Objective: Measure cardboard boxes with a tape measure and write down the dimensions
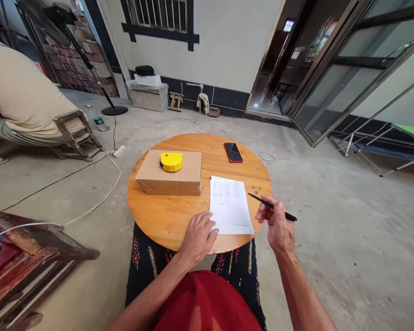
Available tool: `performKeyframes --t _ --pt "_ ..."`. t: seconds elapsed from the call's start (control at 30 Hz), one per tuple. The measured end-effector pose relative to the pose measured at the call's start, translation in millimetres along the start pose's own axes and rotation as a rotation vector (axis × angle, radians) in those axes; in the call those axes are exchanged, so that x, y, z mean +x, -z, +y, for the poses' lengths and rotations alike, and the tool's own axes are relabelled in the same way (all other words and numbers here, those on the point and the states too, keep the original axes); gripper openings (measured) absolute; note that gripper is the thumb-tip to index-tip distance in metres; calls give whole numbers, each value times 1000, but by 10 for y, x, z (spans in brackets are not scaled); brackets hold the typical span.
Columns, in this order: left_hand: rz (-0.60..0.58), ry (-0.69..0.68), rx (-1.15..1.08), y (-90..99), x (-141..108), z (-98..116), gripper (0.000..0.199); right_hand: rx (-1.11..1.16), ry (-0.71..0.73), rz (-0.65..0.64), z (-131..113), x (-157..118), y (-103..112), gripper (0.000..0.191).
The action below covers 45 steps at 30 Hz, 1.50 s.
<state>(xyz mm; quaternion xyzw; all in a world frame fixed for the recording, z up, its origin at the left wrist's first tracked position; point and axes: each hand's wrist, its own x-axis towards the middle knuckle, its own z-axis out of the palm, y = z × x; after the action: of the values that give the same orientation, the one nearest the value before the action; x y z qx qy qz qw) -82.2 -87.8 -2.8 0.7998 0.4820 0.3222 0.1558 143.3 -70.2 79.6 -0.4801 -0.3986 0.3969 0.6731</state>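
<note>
A round wooden table (172,211) stands over my knees. On it lies a white printed sheet (230,207). My left hand (199,236) rests flat at the sheet's lower left edge, fingers spread, holding nothing. My right hand (278,223) is closed around a black pen (267,203) just off the table's right edge, and the pen's tip points toward the sheet without touching it. Left of the sheet sits a cardboard box (189,177) with a yellow tape measure (171,162) on top. A phone with a red edge (233,152) lies near the table's far right side.
At the left a person (27,92) sits bent over on a small stool (77,135). Cables (113,184) run across the floor. A wooden chair (31,262) is at the lower left, a standing fan's base (114,111) behind, and a metal rack (365,147) at the right.
</note>
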Motion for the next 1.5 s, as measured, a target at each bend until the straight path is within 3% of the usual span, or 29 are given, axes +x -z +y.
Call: performKeyframes --t 0.17,0.37,0.43,0.53,0.63,0.7,1.07,1.5 --pt "67 86 -71 14 156 -119 24 91 12 86 133 227 -50 14" --pt "167 131 -119 -25 318 -192 26 80 -40 -52 261 411 -142 35" --pt "173 118 -109 -49 369 -138 24 18 -37 -77 331 451 -205 28" --pt "92 88 -15 -79 436 -53 22 -66 -46 -94 460 505 -298 14" --pt "-53 58 116 -101 464 -33 29 -106 -51 -90 578 543 -366 14" --pt "-88 51 150 -117 454 -56 29 -133 -57 -111 634 550 -403 15" --pt "-28 79 144 -166 429 -101 25 -290 -154 -339 849 463 -592 22" --pt "-53 81 146 -170 446 -59 33 -441 -140 -365 974 452 -635 23"
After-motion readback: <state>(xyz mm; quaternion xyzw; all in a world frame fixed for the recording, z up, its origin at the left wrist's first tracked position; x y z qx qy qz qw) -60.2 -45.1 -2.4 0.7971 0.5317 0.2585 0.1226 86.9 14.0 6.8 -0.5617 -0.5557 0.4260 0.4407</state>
